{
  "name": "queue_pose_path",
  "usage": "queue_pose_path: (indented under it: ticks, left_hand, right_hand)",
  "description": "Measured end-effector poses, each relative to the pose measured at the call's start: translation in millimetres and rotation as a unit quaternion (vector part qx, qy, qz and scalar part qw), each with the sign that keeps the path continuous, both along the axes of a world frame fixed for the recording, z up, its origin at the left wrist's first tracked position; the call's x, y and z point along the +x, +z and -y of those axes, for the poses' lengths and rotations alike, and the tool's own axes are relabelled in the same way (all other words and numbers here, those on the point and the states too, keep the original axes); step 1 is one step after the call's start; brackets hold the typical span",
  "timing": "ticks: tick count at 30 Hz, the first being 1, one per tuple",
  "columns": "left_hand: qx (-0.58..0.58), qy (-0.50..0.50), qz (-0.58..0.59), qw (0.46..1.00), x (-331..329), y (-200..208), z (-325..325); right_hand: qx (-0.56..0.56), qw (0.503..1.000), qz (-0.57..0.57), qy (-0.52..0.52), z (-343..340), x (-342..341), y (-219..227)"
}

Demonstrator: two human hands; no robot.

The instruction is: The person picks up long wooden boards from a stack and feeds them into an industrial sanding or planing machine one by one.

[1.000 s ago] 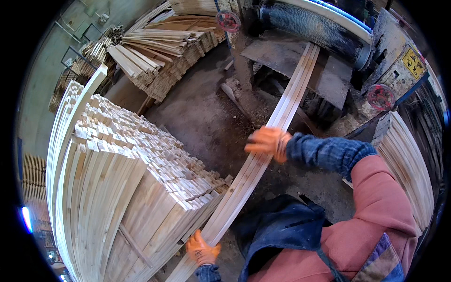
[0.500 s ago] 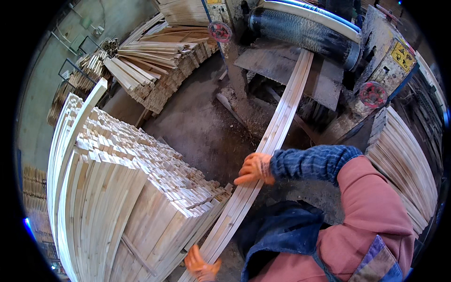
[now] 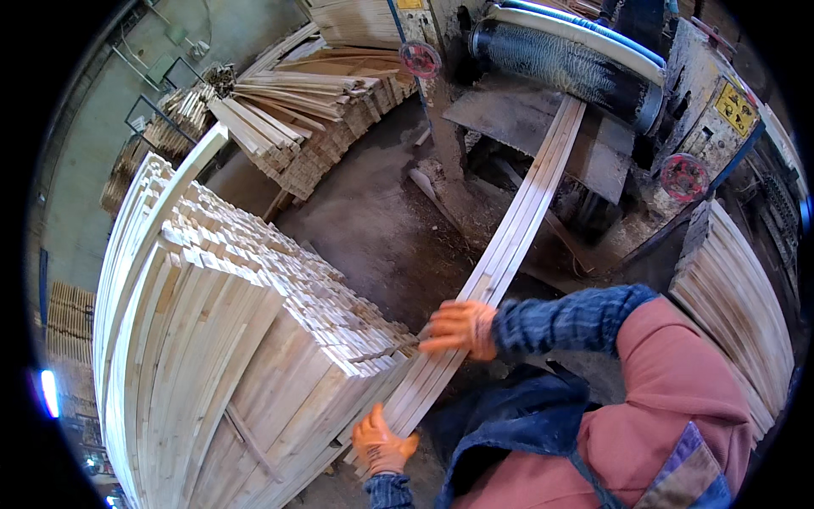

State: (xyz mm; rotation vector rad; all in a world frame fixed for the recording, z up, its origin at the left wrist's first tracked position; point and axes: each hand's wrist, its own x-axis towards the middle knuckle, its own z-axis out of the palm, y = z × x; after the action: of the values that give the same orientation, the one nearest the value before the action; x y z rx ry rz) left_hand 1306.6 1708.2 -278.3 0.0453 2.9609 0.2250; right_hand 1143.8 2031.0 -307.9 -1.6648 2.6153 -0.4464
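Lengthwise, wooden strips [image 3: 529, 202] pass under the flattened right hand [image 3: 462, 329] and half-open left hand [image 3: 383, 441], grips unclear.

A grey-green wall [image 3: 93, 144] and a dusty floor [image 3: 356, 229] in the background.
Toward the upper left, a broad stack of short-ended boards [image 3: 326, 157] sits low, with loose strips [image 3: 280, 106] fanned unevenly over its top. Nearer the wall, thin sticks [image 3: 182, 106] lie heaped by a dark metal frame [image 3: 170, 120]. At the left rim, another wood stack [image 3: 68, 318] rises in layers, a bright light [image 3: 49, 394] beside its lower part; the dark heap [image 3: 767, 182] at far right may be timber, though it is too dim to be sure.
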Motion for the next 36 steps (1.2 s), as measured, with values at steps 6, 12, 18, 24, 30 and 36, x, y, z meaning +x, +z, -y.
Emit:
queue_pose_path:
  ticks: [6,12,18,24,30,36]
  left_hand:
    - [0.050,-0.020,-0.039,0.998,-19,-13,-26]
    - [0.082,0.070,0.157,0.982,-10,-20,22]
    - [0.376,-0.047,0.113,0.918,-75,-17,-70]
    - [0.347,-0.129,0.016,0.929,-127,-55,-150]
    - [0.404,-0.121,-0.007,0.907,-176,-41,-242]
    - [0.421,-0.093,0.025,0.902,-227,-32,-331]
  right_hand:
    - [-0.007,0.999,0.020,0.034,92,34,-21]
    - [0.108,0.993,0.039,-0.017,37,-5,5]
    - [0.203,0.966,0.020,-0.160,-22,-10,26]
    - [-0.019,0.954,-0.050,-0.296,-142,-14,79]
    - [-0.017,0.809,-0.325,-0.489,-349,-11,242]
    - [0.051,0.683,-0.389,-0.616,-573,-3,373]
